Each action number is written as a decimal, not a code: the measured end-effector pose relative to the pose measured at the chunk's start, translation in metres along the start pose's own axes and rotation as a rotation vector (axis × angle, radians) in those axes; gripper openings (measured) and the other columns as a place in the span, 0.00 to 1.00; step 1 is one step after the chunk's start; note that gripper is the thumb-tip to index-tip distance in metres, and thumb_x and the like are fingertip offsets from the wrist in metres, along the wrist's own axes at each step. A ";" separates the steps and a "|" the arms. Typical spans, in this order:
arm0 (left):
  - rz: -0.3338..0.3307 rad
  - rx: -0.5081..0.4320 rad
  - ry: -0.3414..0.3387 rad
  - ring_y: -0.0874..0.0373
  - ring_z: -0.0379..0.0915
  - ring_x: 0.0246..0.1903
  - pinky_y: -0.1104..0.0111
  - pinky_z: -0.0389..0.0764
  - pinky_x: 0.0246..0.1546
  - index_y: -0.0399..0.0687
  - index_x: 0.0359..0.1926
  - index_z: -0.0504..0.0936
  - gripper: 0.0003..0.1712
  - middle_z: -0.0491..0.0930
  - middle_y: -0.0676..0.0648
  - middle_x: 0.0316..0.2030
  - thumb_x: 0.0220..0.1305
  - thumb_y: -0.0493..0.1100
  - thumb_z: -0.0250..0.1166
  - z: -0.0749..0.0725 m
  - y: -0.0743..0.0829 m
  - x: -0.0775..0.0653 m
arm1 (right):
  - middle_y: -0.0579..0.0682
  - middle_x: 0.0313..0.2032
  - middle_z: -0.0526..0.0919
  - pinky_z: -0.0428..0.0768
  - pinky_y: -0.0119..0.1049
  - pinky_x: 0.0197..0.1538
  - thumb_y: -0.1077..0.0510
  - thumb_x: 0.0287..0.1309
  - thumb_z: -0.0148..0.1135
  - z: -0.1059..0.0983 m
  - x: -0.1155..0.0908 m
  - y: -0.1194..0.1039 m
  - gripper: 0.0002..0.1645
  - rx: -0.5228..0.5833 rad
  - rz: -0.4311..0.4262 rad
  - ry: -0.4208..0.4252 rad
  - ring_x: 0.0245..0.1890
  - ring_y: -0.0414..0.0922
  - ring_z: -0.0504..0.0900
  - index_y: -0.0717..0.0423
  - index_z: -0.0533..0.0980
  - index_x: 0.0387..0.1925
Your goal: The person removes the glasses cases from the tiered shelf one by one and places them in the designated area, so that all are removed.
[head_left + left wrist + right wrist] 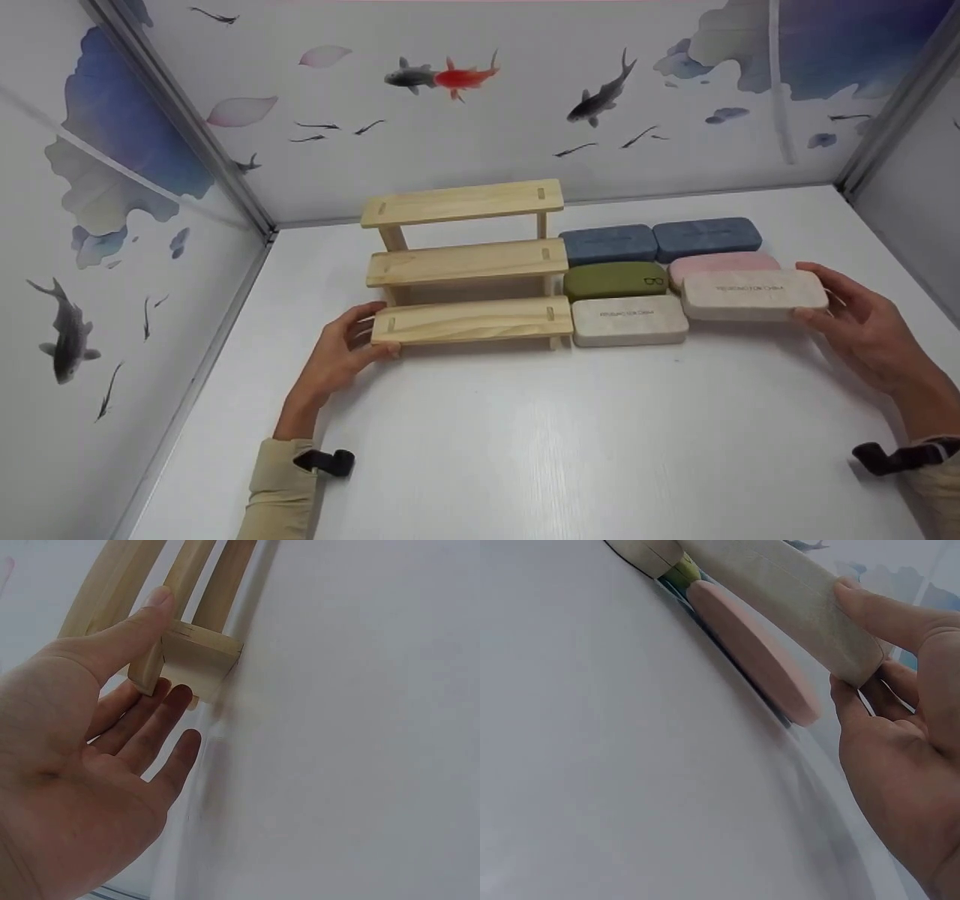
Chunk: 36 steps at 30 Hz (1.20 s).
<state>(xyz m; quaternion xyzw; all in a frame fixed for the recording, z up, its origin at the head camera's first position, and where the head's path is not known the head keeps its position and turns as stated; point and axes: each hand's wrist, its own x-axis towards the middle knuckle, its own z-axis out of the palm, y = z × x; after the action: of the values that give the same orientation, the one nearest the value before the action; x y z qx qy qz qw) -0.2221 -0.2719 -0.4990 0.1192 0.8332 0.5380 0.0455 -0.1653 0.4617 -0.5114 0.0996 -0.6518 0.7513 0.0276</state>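
A three-tier wooden shelf [469, 262] stands on the white table. My left hand [341, 352] grips the left end of its lowest board, thumb on the front edge and fingers behind; the left wrist view shows the board [150, 664] between them. My right hand [870, 326] holds a white glasses case [754, 294] by its right end, thumb in front. In the right wrist view this case [802, 604] is raised off the table, beside the pink glasses case [754, 652]. Another white glasses case [630, 321] lies between the shelf and the held one.
Behind the white cases lie a green glasses case [611, 281] with a spectacles print and the pink one, partly hidden. Two blue glasses cases [706, 238] lie end to end farther back. Printed panels [517, 150] wall the table [525, 442] at the back and sides.
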 end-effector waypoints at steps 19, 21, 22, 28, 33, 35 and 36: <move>-0.020 0.021 0.010 0.46 0.72 0.75 0.51 0.74 0.79 0.52 0.78 0.72 0.49 0.75 0.46 0.75 0.59 0.48 0.85 0.001 -0.001 0.002 | 0.42 0.78 0.65 0.78 0.13 0.61 0.69 0.73 0.65 -0.012 -0.007 0.007 0.44 -0.470 0.061 0.007 0.69 0.23 0.70 0.57 0.60 0.84; -0.022 0.026 0.014 0.46 0.72 0.75 0.51 0.74 0.79 0.52 0.78 0.72 0.49 0.75 0.46 0.75 0.59 0.49 0.85 0.001 0.000 0.002 | 0.43 0.78 0.65 0.77 0.12 0.61 0.66 0.74 0.66 -0.013 -0.007 0.008 0.43 -0.522 0.082 0.009 0.69 0.19 0.69 0.55 0.60 0.84; -0.023 0.026 0.015 0.46 0.72 0.75 0.51 0.74 0.79 0.53 0.78 0.72 0.49 0.75 0.46 0.75 0.59 0.49 0.85 0.002 0.000 0.002 | 0.43 0.78 0.65 0.75 0.11 0.62 0.65 0.74 0.67 -0.014 -0.008 0.008 0.43 -0.552 0.089 0.009 0.68 0.17 0.68 0.55 0.60 0.84; -0.017 0.021 0.007 0.46 0.72 0.75 0.51 0.74 0.78 0.52 0.78 0.72 0.48 0.75 0.46 0.75 0.60 0.47 0.84 0.002 0.000 0.001 | 0.41 0.77 0.67 0.71 0.07 0.61 0.59 0.74 0.70 -0.016 -0.010 0.005 0.46 -0.668 0.116 -0.003 0.65 0.11 0.66 0.55 0.59 0.85; -0.012 0.026 0.011 0.46 0.72 0.75 0.51 0.74 0.78 0.51 0.78 0.72 0.48 0.75 0.45 0.75 0.61 0.44 0.84 0.001 0.002 0.000 | 0.38 0.78 0.67 0.75 0.09 0.60 0.57 0.74 0.69 -0.013 -0.007 0.002 0.46 -0.676 0.128 -0.042 0.65 0.10 0.66 0.55 0.58 0.85; -0.010 0.040 0.008 0.45 0.72 0.75 0.51 0.74 0.78 0.50 0.79 0.71 0.48 0.75 0.44 0.75 0.61 0.44 0.83 0.001 0.002 0.000 | 0.39 0.79 0.67 0.75 0.09 0.60 0.58 0.75 0.69 -0.012 -0.007 0.002 0.46 -0.678 0.122 -0.054 0.65 0.11 0.67 0.56 0.58 0.85; -0.004 0.050 0.005 0.44 0.72 0.75 0.51 0.74 0.79 0.50 0.79 0.71 0.48 0.74 0.44 0.75 0.62 0.44 0.83 0.001 0.002 0.000 | 0.39 0.79 0.67 0.75 0.09 0.60 0.59 0.75 0.69 -0.012 -0.007 0.003 0.46 -0.679 0.109 -0.065 0.66 0.11 0.67 0.57 0.58 0.85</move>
<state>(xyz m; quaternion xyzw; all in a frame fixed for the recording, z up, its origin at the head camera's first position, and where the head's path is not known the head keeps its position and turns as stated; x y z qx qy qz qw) -0.2216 -0.2705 -0.4973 0.1171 0.8467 0.5173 0.0417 -0.1601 0.4739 -0.5168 0.0739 -0.8696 0.4881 -0.0018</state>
